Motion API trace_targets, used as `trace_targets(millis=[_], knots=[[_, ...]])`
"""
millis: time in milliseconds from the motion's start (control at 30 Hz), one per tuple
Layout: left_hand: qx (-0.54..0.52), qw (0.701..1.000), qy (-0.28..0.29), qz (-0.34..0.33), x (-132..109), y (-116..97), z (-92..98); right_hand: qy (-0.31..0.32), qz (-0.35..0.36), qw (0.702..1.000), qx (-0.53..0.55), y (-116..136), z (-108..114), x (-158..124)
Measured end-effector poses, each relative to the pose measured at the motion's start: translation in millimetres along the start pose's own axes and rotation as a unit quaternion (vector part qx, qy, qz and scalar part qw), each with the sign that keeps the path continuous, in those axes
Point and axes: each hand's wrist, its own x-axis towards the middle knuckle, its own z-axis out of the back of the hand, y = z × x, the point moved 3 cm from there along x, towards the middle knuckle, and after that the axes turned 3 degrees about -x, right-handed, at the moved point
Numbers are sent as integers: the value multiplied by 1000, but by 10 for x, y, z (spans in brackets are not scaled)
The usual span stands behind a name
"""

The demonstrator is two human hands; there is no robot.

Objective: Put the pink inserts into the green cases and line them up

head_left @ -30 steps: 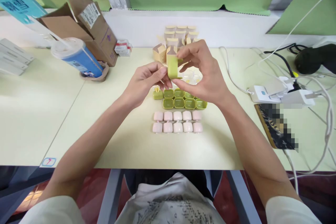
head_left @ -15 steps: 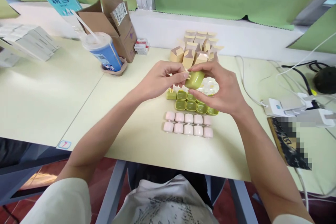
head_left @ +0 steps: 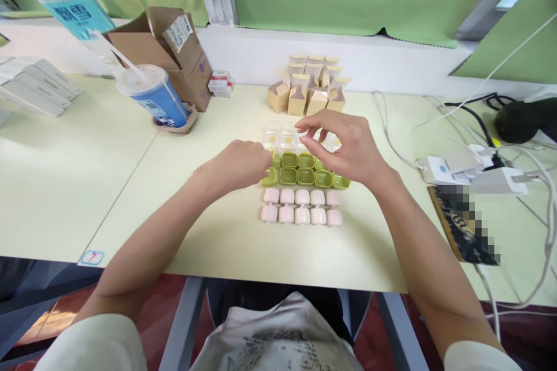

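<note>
**While a green case [head_left: 270, 178] is lying by the left hand [head_left: 246, 165], neighbours are risking a nudge**

Green case: adjoining open green cups [head_left: 306, 176] at three o'clock. Left hand: fingers lying bent, tips mostly hidden; cannot tell whether they are gripping. Right hand [head_left: 337, 142]: hovering at two o'clock, thumb and fingertips parted, holding nothing. Pink cases [head_left: 302, 215]: standing at four o'clock. Hazard: a snagging left fingertip could be dragging the case, shoving cups askew.

Green piece [head_left: 270, 178] beside open cups [head_left: 306, 176]
</note>
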Motion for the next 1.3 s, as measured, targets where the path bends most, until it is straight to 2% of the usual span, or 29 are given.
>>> trace_targets(millis=[167, 500, 933, 1300], knots=[[22, 999, 21, 23, 68, -84, -34, 20, 1, 1000, -23, -1, 14, 12], [20, 999, 32, 27, 141, -41, -98, 52, -2, 997, -65, -34, 5, 1], [10, 1000, -7, 28, 166, 0, -79, 80, -13, 993, -91, -144, -44, -8], [13, 999, -46, -12, 203, -42, -103, 73, -24, 995, -64, -187, -47, -15]])
